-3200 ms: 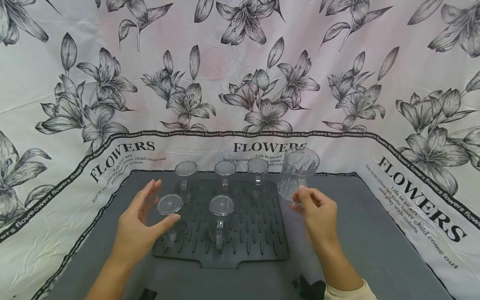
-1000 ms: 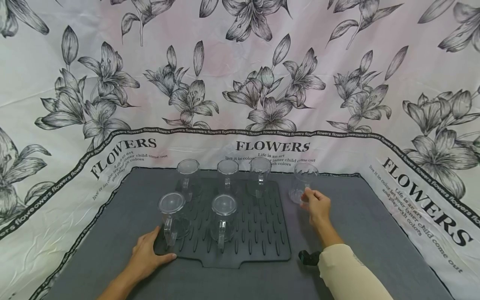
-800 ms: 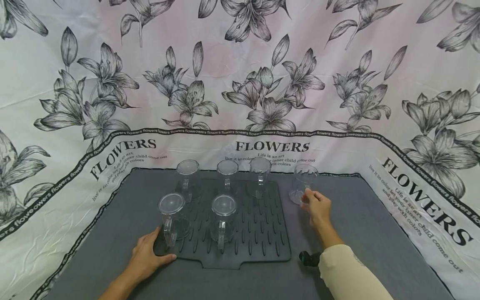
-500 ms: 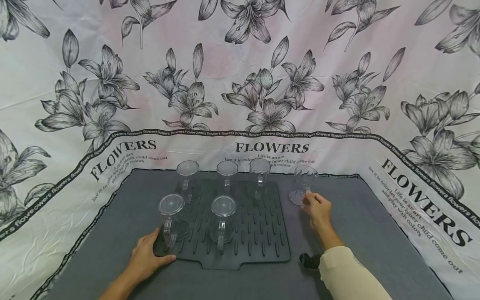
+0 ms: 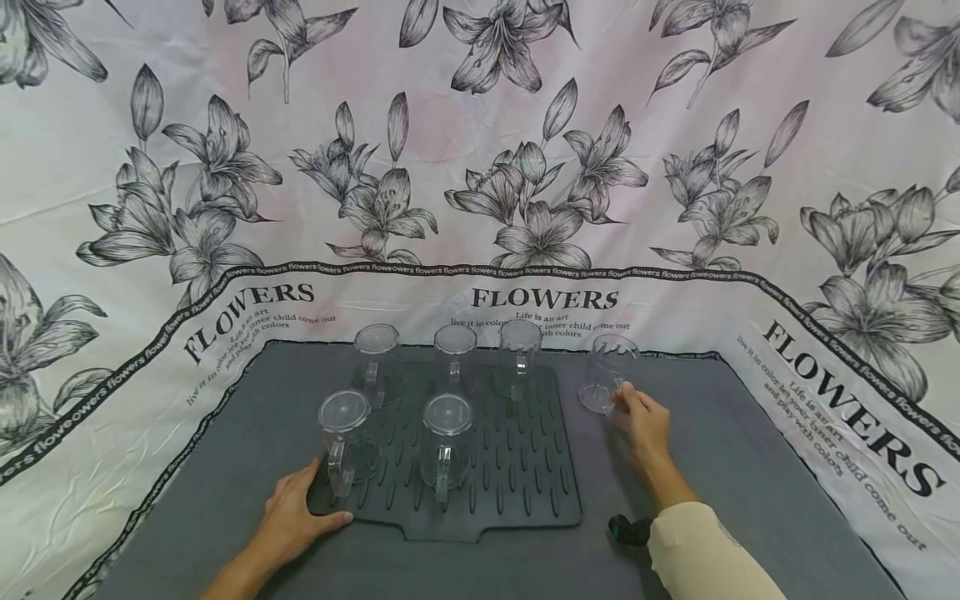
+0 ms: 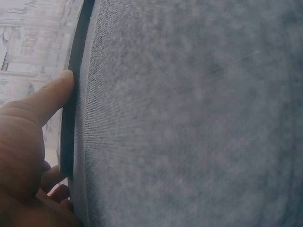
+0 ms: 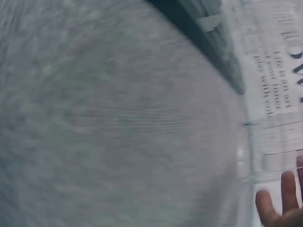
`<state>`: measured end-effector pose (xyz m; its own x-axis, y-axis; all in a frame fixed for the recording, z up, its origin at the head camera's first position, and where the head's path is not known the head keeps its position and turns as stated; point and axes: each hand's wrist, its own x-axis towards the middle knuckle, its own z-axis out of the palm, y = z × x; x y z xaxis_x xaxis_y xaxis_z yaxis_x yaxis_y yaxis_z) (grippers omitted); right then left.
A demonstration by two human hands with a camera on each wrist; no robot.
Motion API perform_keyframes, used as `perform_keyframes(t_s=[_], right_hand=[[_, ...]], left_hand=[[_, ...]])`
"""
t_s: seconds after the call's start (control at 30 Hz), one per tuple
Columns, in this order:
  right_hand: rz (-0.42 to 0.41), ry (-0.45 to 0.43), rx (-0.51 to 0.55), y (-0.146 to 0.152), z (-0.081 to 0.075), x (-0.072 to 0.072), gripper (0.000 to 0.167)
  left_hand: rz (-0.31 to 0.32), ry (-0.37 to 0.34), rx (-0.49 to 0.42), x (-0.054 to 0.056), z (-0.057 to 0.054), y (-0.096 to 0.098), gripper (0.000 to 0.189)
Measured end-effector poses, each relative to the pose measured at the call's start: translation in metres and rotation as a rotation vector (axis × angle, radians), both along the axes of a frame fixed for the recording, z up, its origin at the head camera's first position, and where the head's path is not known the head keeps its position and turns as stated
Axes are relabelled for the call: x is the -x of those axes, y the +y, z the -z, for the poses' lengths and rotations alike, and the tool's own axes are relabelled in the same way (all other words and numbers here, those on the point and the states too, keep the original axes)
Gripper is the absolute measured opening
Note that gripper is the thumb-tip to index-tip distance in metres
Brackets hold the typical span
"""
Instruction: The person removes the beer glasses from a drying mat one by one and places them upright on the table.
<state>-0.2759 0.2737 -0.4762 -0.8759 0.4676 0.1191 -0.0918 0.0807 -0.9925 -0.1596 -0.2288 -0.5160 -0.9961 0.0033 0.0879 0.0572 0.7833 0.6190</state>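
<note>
In the head view, my right hand [image 5: 647, 421] is at the handle of a clear glass mug [image 5: 600, 375] standing on the grey table beyond the mat's right side. The right wrist view shows the right hand's fingers [image 7: 289, 194] spread beside the mug [image 7: 270, 156]. My left hand [image 5: 288, 517] rests at the front left corner of a dark ribbed drying mat [image 5: 517, 500], thumb along its front edge and fingers at its left side. In the left wrist view the thumb [image 6: 54, 92] lies straight against the mat's edge [image 6: 68, 137].
Several clear mugs stand on the mat, bases up, including a front left mug [image 5: 345, 442], a front middle mug [image 5: 447, 442] and a back right mug [image 5: 519, 358]. A flower-printed cloth [image 5: 540, 183] hangs behind the grey table [image 5: 720, 500].
Earlier, my right hand held the mug raised; now the mug stands on the table and that hand has shifted slightly right. My left hand came down from beside the mugs to the mat's corner.
</note>
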Motion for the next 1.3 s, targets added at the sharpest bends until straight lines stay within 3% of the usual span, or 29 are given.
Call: perform_keyframes(t_s=[0.13, 0.23, 0.43, 0.57, 0.73, 1.03, 1.3], right_hand=[[0.121, 0.049, -0.071, 0.003, -0.021, -0.005, 0.040], [0.135, 0.089, -0.065, 0.004, -0.041, -0.011, 0.033], [0.064, 0.184, -0.010, -0.001, -0.080, -0.029, 0.027], [-0.022, 0.286, 0.082, -0.010, -0.104, -0.044, 0.028], [-0.131, 0.356, 0.124, -0.023, -0.128, -0.065, 0.030], [-0.332, 0.483, 0.193, -0.048, -0.149, -0.108, 0.032], [-0.505, 0.558, 0.164, -0.074, -0.142, -0.126, 0.032]], left_hand=[[-0.001, -0.009, -0.004, 0.000, 0.001, 0.000, 0.111], [-0.002, -0.001, -0.004, 0.000, 0.001, 0.000, 0.111], [-0.002, 0.017, 0.004, 0.001, -0.001, 0.001, 0.110], [-0.004, 0.009, 0.011, 0.000, -0.002, 0.001, 0.110], [0.000, 0.024, 0.010, 0.000, -0.001, 0.001, 0.110], [0.002, 0.017, 0.013, 0.001, -0.002, 0.000, 0.110], [0.006, 0.007, 0.015, -0.001, -0.002, 0.001, 0.110]])
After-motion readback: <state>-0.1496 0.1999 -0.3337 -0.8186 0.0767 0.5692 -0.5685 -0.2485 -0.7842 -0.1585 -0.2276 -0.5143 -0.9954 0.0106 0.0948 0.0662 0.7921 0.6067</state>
